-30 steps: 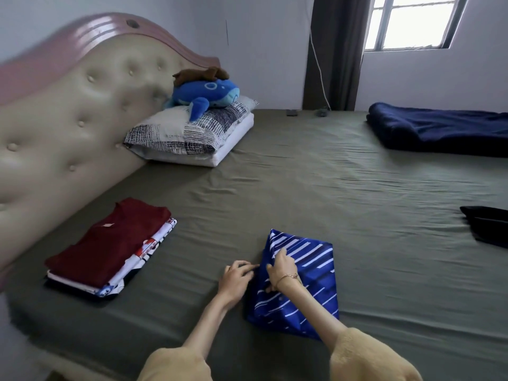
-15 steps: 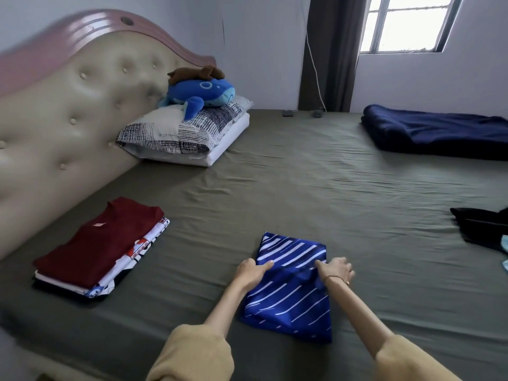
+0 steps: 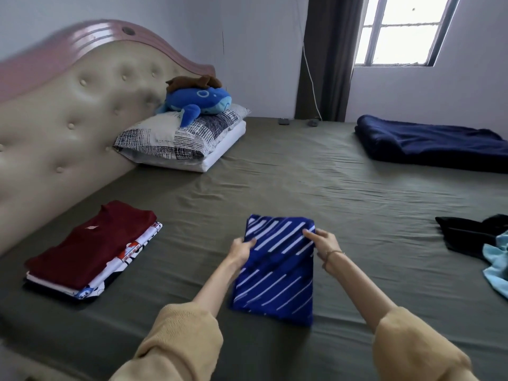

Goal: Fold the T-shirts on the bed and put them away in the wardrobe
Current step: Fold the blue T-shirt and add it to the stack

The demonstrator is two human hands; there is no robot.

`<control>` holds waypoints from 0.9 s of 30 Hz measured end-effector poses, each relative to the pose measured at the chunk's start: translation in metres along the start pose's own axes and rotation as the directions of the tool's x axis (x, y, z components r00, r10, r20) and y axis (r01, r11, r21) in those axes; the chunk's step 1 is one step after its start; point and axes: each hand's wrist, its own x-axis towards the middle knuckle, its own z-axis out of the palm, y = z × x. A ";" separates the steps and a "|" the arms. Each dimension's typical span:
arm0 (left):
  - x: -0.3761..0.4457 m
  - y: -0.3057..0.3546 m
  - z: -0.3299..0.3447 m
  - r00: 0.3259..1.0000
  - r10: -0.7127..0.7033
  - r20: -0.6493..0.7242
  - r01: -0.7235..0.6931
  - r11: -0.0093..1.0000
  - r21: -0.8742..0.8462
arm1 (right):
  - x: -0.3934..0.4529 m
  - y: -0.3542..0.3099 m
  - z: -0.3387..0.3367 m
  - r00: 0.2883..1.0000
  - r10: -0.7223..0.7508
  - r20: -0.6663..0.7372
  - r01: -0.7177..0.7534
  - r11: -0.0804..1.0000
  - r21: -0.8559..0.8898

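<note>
Shirt [image 3: 275, 270] folded, between my hands; left hand [image 3: 242, 250] and right hand [image 3: 324, 243] pinch its side edges; lift level, keep folds tight, carry to pile [image 3: 90, 248] left of me

One blue striped folded T-shirt [image 3: 275, 268] lay near bed's front edge; one stack of folded shirts [image 3: 90, 251], maroon on top, by left edge. Two pillows [image 3: 181, 144], two plush toys [image 3: 198, 100], one navy blanket [image 3: 431, 144] lay at far edge.
</note>
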 end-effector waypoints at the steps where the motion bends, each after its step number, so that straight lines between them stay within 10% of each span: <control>1: 0.000 0.011 -0.002 0.999 0.036 0.013 -0.035 0.998 -0.057 | -0.001 -0.010 -0.001 0.998 -0.057 0.010 0.057 0.998 0.001; 11: -0.018 0.022 -0.023 0.917 0.397 0.049 -0.400 0.914 0.077 | -0.011 -0.013 -0.048 0.857 -0.453 0.246 0.501 0.844 -0.191; 17: -0.040 -0.048 -0.048 0.923 0.169 0.346 -0.290 0.896 0.336 | -0.030 0.039 -0.077 0.817 -0.080 0.571 0.448 0.712 -0.541; 22: -0.059 -0.062 -0.048 0.918 0.099 0.384 -0.290 0.829 0.479 | -0.030 0.069 -0.075 0.807 0.146 0.572 0.462 0.447 -0.766; 27: -0.060 -0.065 -0.043 0.990 0.044 0.131 -0.109 0.834 0.540 | -0.038 0.068 -0.071 0.903 0.114 0.413 0.242 0.661 -0.711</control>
